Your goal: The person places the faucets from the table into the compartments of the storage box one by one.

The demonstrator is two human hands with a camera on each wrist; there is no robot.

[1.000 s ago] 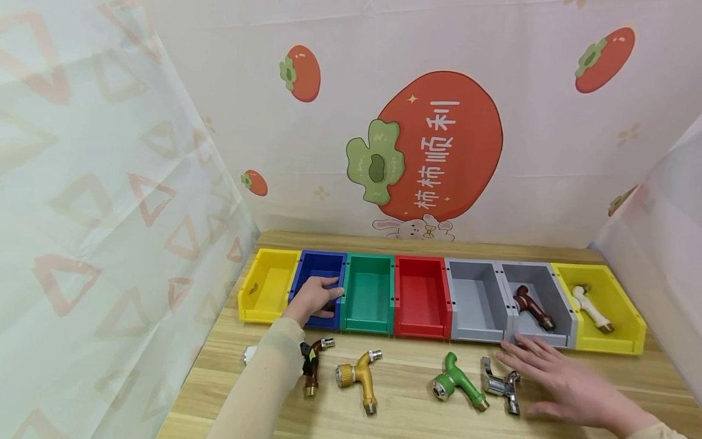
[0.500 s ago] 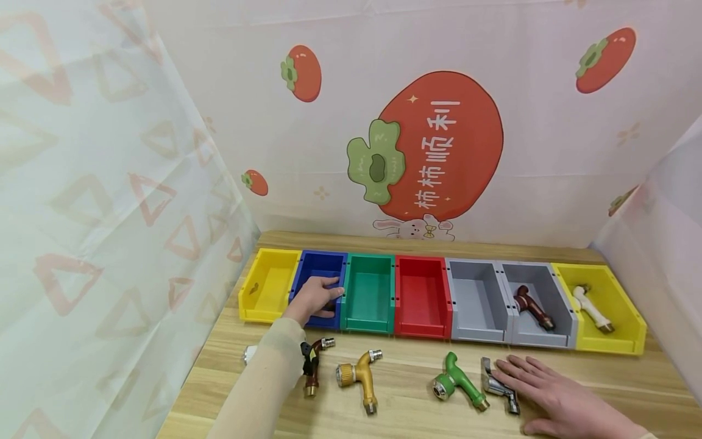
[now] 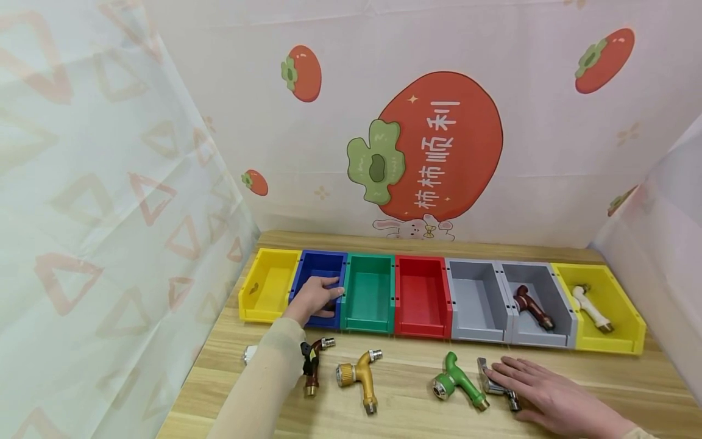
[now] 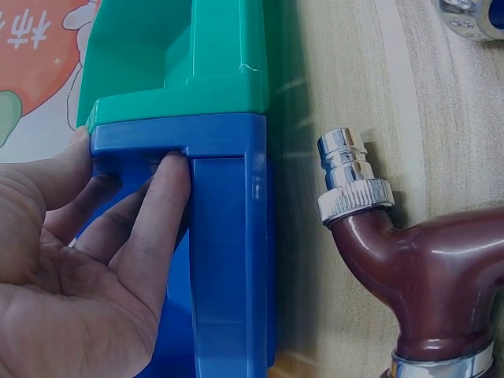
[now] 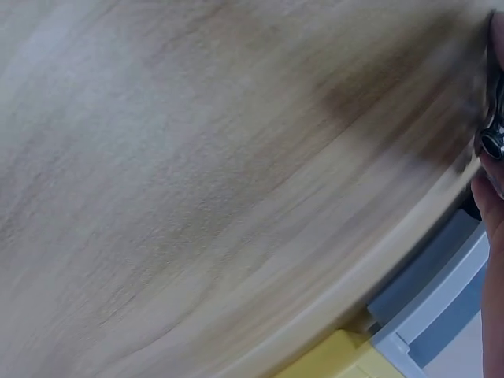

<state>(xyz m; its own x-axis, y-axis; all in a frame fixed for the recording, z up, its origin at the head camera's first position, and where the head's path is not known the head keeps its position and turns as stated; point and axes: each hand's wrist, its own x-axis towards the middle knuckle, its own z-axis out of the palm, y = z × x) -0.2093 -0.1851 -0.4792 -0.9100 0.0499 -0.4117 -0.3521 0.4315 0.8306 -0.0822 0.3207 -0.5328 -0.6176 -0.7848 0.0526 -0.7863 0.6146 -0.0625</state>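
My left hand (image 3: 314, 297) reaches to the blue bin (image 3: 323, 261). In the left wrist view the thumb and fingers of that hand (image 4: 87, 252) pinch the blue bin's side wall (image 4: 142, 132), where it meets the green bin (image 4: 177, 101). Over a chrome tap (image 3: 493, 386) lies my right hand (image 3: 556, 399), its fingers across the body and its thumb tucked in close. The right wrist view catches chrome (image 5: 492, 142) between parts of the right hand (image 5: 494, 260) at the edge.
Yellow (image 3: 269, 314), red (image 3: 422, 330) and grey bins (image 3: 477, 335) stand in the same row. Brown (image 3: 530, 306) and white taps (image 3: 589, 307) lie in two right-hand bins. Green (image 3: 460, 381), gold (image 3: 364, 379) and dark red taps (image 3: 311, 373) lie in front.
My right hand has come down and left from beside the grey bins onto the chrome tap, which has shifted slightly left. The left hand stays as it was.
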